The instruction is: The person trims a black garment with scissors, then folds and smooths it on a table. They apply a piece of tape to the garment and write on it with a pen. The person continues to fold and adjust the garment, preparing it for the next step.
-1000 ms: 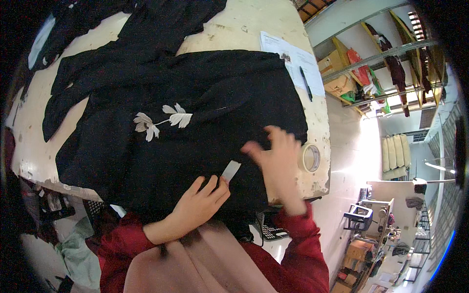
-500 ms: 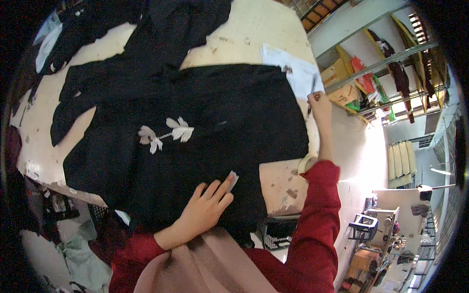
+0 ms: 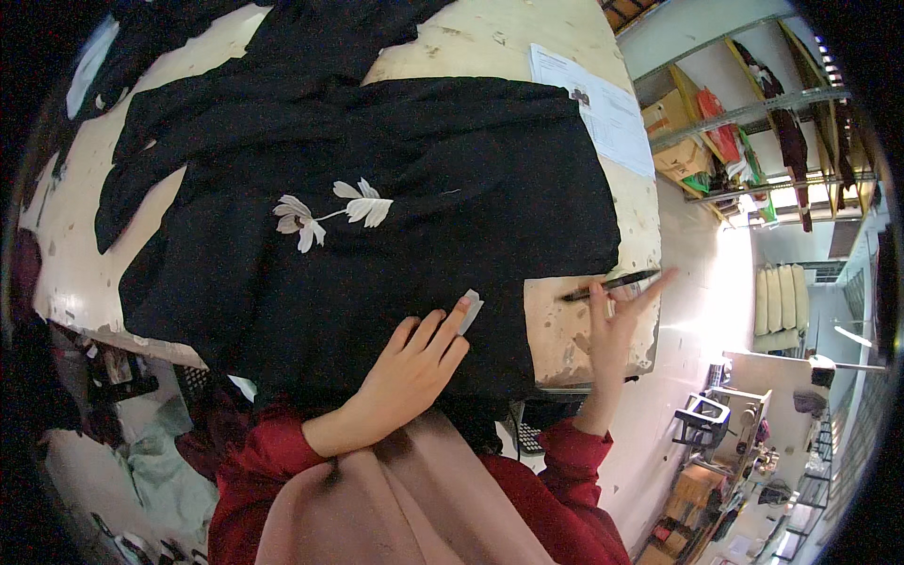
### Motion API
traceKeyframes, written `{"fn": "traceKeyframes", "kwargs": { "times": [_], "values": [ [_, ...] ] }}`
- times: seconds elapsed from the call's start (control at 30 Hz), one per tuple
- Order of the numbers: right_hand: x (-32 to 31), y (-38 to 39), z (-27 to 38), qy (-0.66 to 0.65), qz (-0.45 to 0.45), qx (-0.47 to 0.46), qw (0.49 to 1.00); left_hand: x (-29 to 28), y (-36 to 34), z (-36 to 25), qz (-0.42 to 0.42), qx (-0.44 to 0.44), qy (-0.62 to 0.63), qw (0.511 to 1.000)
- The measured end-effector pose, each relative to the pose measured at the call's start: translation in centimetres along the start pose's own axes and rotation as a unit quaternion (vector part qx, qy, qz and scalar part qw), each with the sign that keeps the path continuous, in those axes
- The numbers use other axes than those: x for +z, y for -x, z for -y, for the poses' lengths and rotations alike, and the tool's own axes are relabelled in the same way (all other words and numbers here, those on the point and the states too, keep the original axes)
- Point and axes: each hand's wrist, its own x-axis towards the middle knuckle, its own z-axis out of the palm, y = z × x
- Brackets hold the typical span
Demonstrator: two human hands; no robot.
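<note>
A black garment (image 3: 452, 188) with a pale flower motif (image 3: 334, 212) lies spread over the worktable. My left hand (image 3: 405, 377) rests flat on its near part, fingers stretched and slightly apart. One fingertip is on a small whitish slip (image 3: 474, 311) lying on the cloth. My right hand (image 3: 614, 325) is at the near right corner of the table, beside the garment's edge. Between its fingers is a black pen (image 3: 621, 281), held roughly level, with another finger stretched outward. A printed paper sheet (image 3: 612, 122) lies partly under the garment's far right corner.
The pale, stained worktable (image 3: 499, 38) ends just right of my right hand. More dark cloth (image 3: 188, 24) lies at the far left. Beyond the table, a metal shelf (image 3: 744, 113) carries cardboard boxes and bags. A dark stool (image 3: 702, 421) stands on the floor at the right.
My right hand has come back from the paper sheet toward me, the pen now lying flatter in it. My left hand stays on the slip. The whole view has shifted a little.
</note>
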Motion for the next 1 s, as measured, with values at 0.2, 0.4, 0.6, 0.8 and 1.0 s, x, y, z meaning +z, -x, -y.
{"fn": "traceKeyframes", "kwargs": {
  "times": [0.2, 0.4, 0.6, 0.8, 1.0],
  "values": [
    [-4.0, 0.6, 0.8, -0.561, 0.214, -0.025, 0.8, 0.1, 2.8, 0.2, -0.001, 0.01, 0.039, 0.999],
    [-0.7, 2.8, 4.6, -0.855, 0.091, 0.036, 0.509, 0.6, 3.2, 0.3, -0.016, -0.012, 0.06, 0.998],
    [2.0, 2.2, 6.2, -0.552, 0.075, 0.093, 0.825, 0.8, 3.0, 0.0, -0.022, -0.031, 0.044, 0.998],
    [5.4, 2.1, 8.6, -0.555, 0.203, 0.21, 0.778, 0.9, 3.0, 0.3, -0.026, -0.013, 0.021, 0.999],
    [7.2, 2.7, 8.2, -0.498, 0.312, 0.188, 0.787, 1.1, 3.0, 0.3, -0.024, -0.021, 0.016, 0.999]
  ]
}}
